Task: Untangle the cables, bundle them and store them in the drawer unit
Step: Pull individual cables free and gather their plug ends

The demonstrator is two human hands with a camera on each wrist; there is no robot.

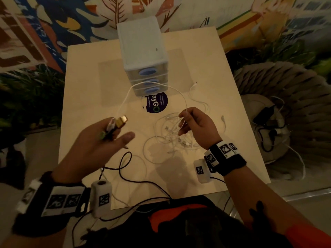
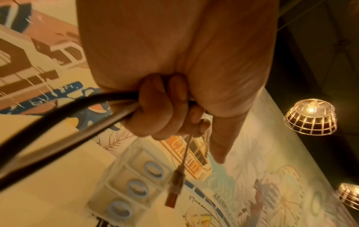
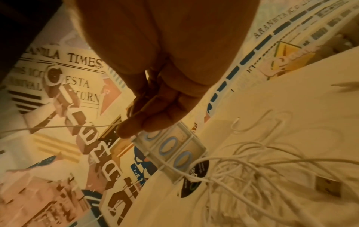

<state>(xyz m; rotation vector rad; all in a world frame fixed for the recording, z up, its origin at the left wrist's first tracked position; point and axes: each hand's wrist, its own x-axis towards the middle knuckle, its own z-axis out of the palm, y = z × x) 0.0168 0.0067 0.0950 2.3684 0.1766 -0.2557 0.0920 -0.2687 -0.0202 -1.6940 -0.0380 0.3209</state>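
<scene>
Cable [image 1: 157, 87] arcs between my left hand [image 1: 107, 138], gripping its plug end, and right hand [image 1: 194, 125], pinching it, freeing it from the tangle [image 1: 172, 138].

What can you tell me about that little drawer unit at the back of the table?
The drawer unit is a small upright tower of pale, translucent-looking plastic with a flat whitish top. It has three stacked drawers, all shut, each with an oval blue handle. It stands on the far middle of the light table, in front of a painted wall. A white cable arches across its lowest drawers; whether they touch cannot be told. A dark round sticker lies at its foot. Neither hand touches it.
</scene>
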